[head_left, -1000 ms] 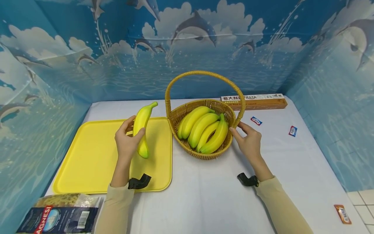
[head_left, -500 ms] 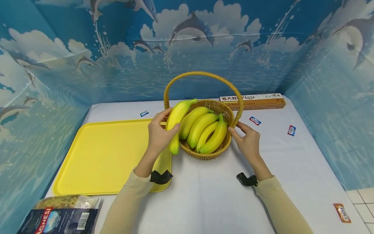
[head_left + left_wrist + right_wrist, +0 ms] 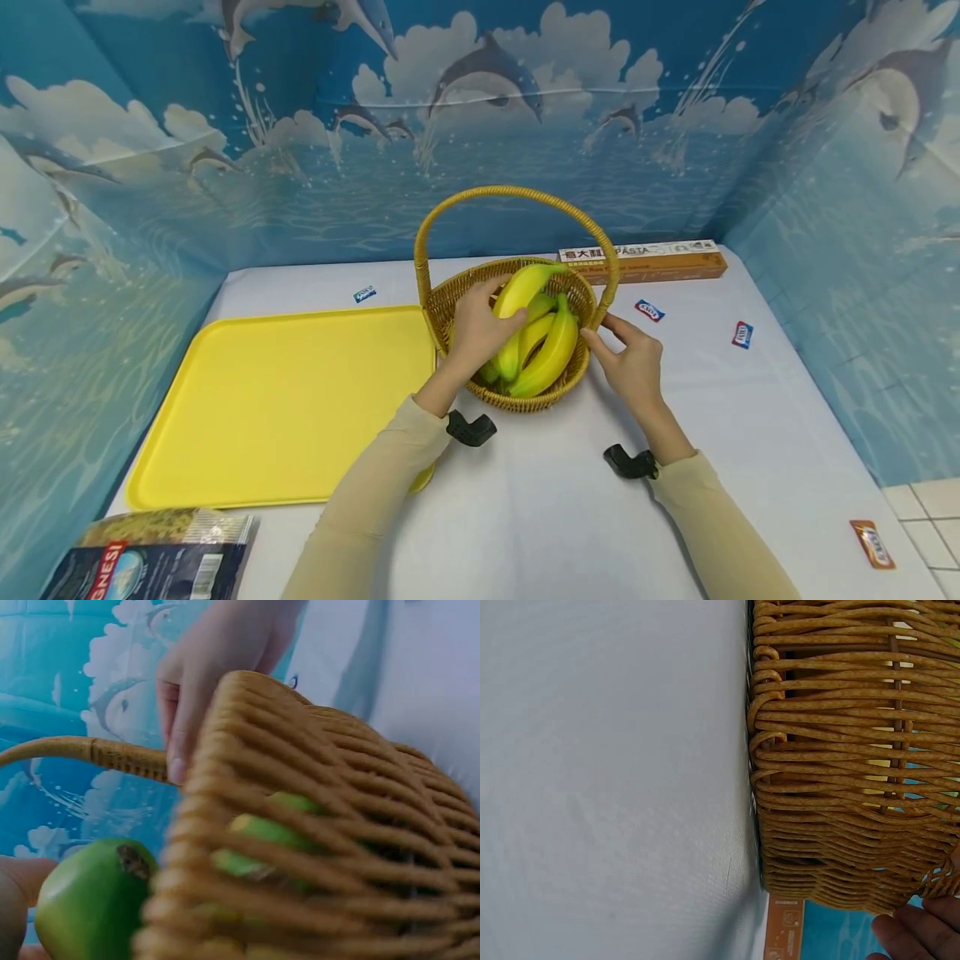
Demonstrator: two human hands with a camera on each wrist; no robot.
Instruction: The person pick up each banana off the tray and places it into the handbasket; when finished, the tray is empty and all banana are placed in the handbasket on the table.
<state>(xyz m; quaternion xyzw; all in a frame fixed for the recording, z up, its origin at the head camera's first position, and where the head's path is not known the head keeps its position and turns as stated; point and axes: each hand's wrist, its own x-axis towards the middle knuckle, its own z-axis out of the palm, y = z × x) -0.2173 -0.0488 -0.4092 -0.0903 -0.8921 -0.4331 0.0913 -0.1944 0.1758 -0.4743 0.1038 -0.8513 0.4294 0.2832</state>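
A person's left hand [image 3: 474,329] wraps its grip round a smooth, curved yellow banana [image 3: 517,292], held just over the bananas already lying in the coarse woven wicker basket [image 3: 501,393]. The right hand [image 3: 636,363], fingers relaxed, steadies the rim beside it. Judged next: lower and release.

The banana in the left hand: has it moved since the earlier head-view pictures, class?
Yes. The banana gripped by the left hand has travelled rightward, from above the yellow tray to inside the wicker basket, on top of the other bananas.
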